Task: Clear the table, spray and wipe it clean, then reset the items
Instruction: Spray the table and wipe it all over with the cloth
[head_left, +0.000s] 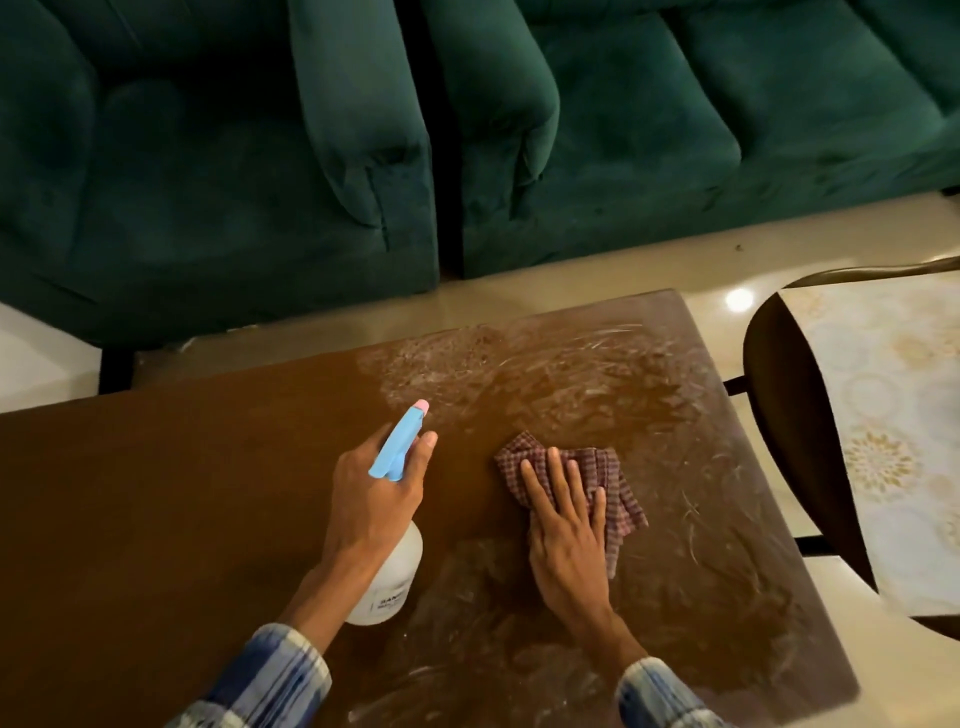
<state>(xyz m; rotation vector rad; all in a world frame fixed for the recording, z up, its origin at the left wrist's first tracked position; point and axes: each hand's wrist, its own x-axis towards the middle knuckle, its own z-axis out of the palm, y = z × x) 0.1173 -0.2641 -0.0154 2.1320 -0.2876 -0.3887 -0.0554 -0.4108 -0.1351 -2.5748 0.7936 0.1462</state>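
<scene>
Here, cloth (621, 480) pressed — bottle (397, 569) gripped.

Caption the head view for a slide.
Left hand holds spray bottle; right hand presses checked cloth on the streaked table.

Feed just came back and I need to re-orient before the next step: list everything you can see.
table: 1, brown wood, centre; right half smeared with wet streaks
cloth: 1, red-brown check, on the streaked part
spray bottle: 1, whitish body, blue head, pink tip; left of the cloth
sofas: 2, dark green, beyond the table's far edge
patterned top: 1, pale floral with dark frame, right of the table
floor: pale, glossy, between table and sofas
sleeves: 2, blue-white plaid, bottom edge
left hand: 1, grips the spray bottle
right hand: 1, presses flat on the cloth
</scene>
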